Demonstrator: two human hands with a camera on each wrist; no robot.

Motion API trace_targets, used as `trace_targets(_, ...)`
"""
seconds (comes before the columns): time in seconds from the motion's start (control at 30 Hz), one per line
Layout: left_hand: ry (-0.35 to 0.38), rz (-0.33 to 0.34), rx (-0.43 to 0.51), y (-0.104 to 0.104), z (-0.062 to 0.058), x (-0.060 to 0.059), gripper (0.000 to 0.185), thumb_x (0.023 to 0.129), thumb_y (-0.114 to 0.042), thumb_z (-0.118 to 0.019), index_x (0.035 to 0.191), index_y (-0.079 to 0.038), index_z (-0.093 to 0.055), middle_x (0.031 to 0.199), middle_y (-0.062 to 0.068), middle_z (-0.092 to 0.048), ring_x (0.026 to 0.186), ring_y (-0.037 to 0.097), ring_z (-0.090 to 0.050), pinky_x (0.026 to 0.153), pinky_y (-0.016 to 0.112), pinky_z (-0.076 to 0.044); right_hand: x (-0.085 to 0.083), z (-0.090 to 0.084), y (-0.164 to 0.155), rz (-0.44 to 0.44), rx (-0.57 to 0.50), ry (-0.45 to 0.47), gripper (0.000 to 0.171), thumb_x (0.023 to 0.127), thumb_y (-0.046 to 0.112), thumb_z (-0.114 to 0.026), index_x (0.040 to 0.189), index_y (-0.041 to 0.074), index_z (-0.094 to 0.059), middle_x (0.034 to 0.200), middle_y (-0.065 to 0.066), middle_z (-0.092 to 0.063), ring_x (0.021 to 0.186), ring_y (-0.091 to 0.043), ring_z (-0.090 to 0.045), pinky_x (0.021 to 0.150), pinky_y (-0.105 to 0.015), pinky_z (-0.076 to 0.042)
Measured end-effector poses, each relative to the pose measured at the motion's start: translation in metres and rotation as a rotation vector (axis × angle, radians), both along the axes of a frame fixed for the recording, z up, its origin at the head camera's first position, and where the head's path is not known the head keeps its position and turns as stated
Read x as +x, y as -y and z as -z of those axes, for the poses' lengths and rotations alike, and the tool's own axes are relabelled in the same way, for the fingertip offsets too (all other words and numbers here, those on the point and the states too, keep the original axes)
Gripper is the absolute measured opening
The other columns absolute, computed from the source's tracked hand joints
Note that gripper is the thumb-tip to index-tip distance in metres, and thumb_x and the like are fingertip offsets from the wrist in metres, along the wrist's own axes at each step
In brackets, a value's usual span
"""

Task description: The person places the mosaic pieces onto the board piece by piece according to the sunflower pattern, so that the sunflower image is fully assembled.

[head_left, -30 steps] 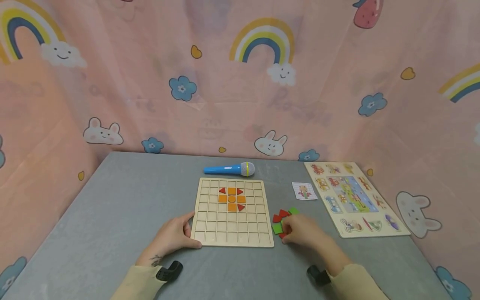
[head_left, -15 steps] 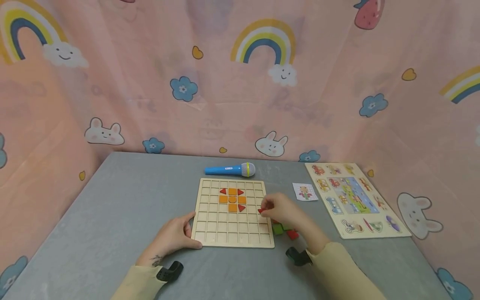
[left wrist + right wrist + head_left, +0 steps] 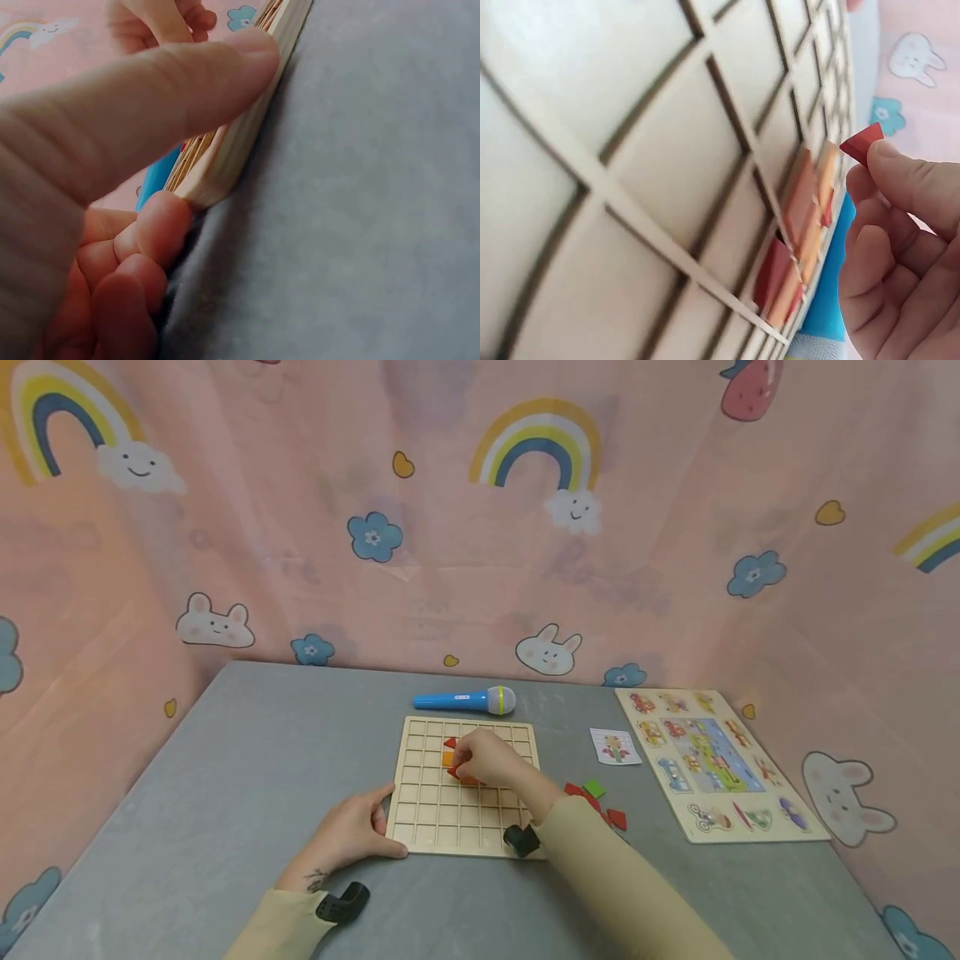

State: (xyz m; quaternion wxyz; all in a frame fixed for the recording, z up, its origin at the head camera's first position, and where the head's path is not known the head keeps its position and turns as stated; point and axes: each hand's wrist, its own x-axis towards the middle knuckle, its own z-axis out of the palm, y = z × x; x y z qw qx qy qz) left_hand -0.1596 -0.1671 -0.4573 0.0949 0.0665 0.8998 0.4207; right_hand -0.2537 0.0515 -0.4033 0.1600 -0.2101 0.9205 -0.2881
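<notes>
A wooden grid board [image 3: 450, 814] lies on the grey table [image 3: 247, 752]. My left hand [image 3: 378, 833] grips its near-left corner. In the left wrist view the thumb [image 3: 187, 90] lies along the board's edge [image 3: 247, 135] and curled fingers [image 3: 150, 232] press the corner. My right hand [image 3: 467, 766] hovers over the orange and red pieces [image 3: 448, 758] set in the board's upper middle, pinching a red triangle [image 3: 861, 142] just above the cells. The hand hides most of that pattern in the head view. Orange tiles [image 3: 804, 196] and a red piece [image 3: 771, 271] sit in cells below the triangle.
Loose red and green pieces [image 3: 596, 800] lie right of the board. A blue toy microphone [image 3: 465, 700] lies behind it. A small picture card [image 3: 615, 746] and a vehicle peg puzzle [image 3: 712, 762] are at the right. Pink patterned cloth walls surround the table.
My right hand picked a red triangle from the loose pile and carried it left over the board to the pattern. The left hand stayed on the corner.
</notes>
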Motion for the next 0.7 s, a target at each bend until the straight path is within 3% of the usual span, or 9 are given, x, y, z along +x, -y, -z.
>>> trace_targets(0.3, -0.008, 0.001, 0.002, 0.000, 0.001, -0.001, 0.101, 0.054, -0.027, -0.088, 0.139, -0.003, -0.040, 0.061, -0.002, -0.052, 0.050, 0.010, -0.044, 0.048, 0.024, -0.033, -0.002, 0.006, 0.010, -0.032, 0.137, -0.064, 0.006, 0.079, 0.005, -0.070, 0.076, 0.011, -0.069, 0.077, 0.002, -0.060, 0.071, -0.012, -0.048, 0.065, -0.026, -0.040)
trace_targets(0.7, -0.018, -0.001, -0.018, 0.000, 0.001, -0.001, 0.100, 0.053, -0.027, -0.089, 0.138, -0.005, -0.042, 0.060, -0.003, -0.051, 0.050, 0.010, -0.043, 0.047, 0.024, -0.033, -0.004, 0.012, 0.010, -0.021, 0.161, -0.074, 0.005, 0.081, 0.010, -0.069, 0.078, 0.013, -0.071, 0.079, 0.003, -0.062, 0.071, -0.011, -0.050, 0.065, -0.026, -0.041)
